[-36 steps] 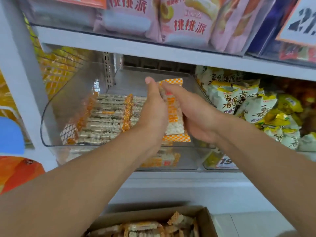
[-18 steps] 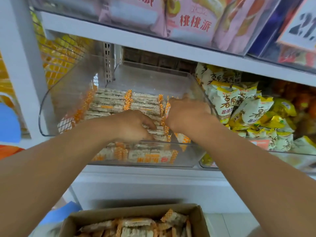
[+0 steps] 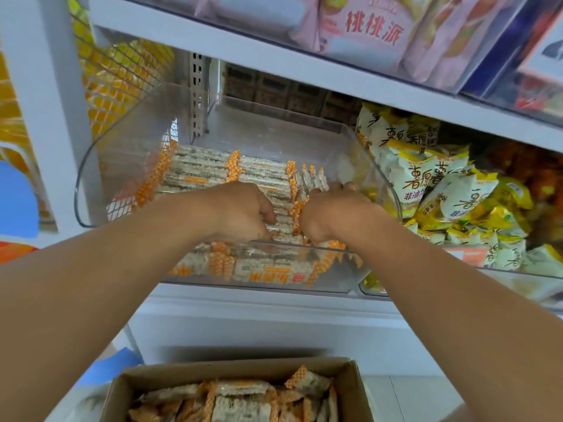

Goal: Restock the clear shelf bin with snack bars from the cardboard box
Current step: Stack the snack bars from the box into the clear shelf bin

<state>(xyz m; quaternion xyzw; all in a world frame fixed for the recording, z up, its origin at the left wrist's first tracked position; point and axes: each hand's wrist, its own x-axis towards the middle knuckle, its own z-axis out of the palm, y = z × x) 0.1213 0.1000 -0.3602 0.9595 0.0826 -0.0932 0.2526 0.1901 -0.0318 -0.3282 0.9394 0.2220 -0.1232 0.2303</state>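
The clear shelf bin (image 3: 82, 190) sits on the middle shelf, with rows of orange-and-white snack bars (image 3: 201, 169) lying flat in its left and middle parts. Both hands are inside the bin near its front. My left hand (image 3: 240, 211) rests on the middle row with its fingers curled down over the bars. My right hand (image 3: 332, 208) grips a bunch of bars standing on edge (image 3: 310, 178) by the bin's right wall. Below, the open cardboard box (image 3: 122, 388) holds several loose bars (image 3: 240, 400).
Yellow-and-white snack bags (image 3: 426, 184) fill the neighbouring bin to the right. Pink packets (image 3: 365, 28) stand on the shelf above, whose edge (image 3: 274, 59) overhangs the bin. A white upright post (image 3: 39, 86) is on the left, with a wire mesh divider (image 3: 118, 74) beside it.
The stack of bars held up in both hands has gone down into the bin's right side. Both hands have dropped to the bin's front, and my view has tilted down a little.
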